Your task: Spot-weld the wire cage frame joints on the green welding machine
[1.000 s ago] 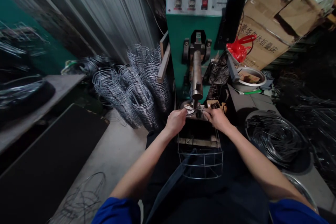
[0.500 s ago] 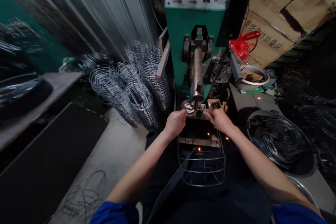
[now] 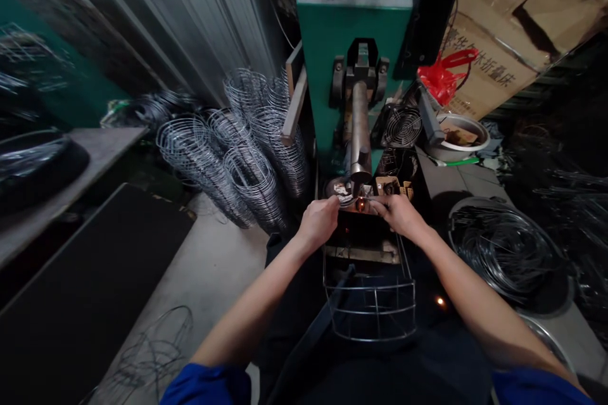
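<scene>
Left hand and right hand closed, fingers curled together on the top hoop of a wire basket, which sits below the spot welder's electrode, with a spark between the hands. Judged light, stiff, somewhat springy; best held by the hoop.

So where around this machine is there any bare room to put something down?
Grey concrete floor lies between the stacked wire frames and the black board. A grey slab shows between the white basin and the wire coil. It's crowded at the left hand and right hand, under the steel ram of the green machine, above a wire cage.
</scene>
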Demonstrator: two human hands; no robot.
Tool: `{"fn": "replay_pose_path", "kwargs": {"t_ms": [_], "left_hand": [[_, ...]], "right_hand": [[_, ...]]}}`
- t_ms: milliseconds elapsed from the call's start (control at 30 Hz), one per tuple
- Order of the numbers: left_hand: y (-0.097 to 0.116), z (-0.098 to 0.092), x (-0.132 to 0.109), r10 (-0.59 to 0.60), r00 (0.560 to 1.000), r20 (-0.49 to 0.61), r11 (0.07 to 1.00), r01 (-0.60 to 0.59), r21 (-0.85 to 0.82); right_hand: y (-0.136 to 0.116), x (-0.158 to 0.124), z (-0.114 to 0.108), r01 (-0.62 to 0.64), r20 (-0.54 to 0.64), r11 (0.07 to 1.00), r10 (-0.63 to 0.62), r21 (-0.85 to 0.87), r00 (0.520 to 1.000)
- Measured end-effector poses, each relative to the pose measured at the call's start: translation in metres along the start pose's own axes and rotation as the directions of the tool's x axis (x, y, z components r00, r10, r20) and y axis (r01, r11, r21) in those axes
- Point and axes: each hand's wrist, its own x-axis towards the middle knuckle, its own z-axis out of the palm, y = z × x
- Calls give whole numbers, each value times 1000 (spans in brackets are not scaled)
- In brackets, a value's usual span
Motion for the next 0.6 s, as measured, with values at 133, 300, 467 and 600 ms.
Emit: {"fn": "replay_pose_path", "kwargs": {"t_ms": [133, 300, 467, 600], "left_hand": [[-1, 1, 1, -3, 1000, -4, 1000, 3, -11], [-2, 3, 1, 3, 1000, -25, 1000, -4, -29], [0, 4, 1, -13, 998, -62, 998, 9, -66], [2, 4, -6, -24, 995, -99, 991, 11, -136]], "right_hand": [[3, 0, 3, 14, -30, 1000, -13, 21, 999], [1, -1, 2, -51, -7, 994, 52, 98, 999], [1, -1, 0, -84, 26, 978, 81, 192, 996], [4, -19, 3, -143, 65, 940, 129, 310, 989]]}}
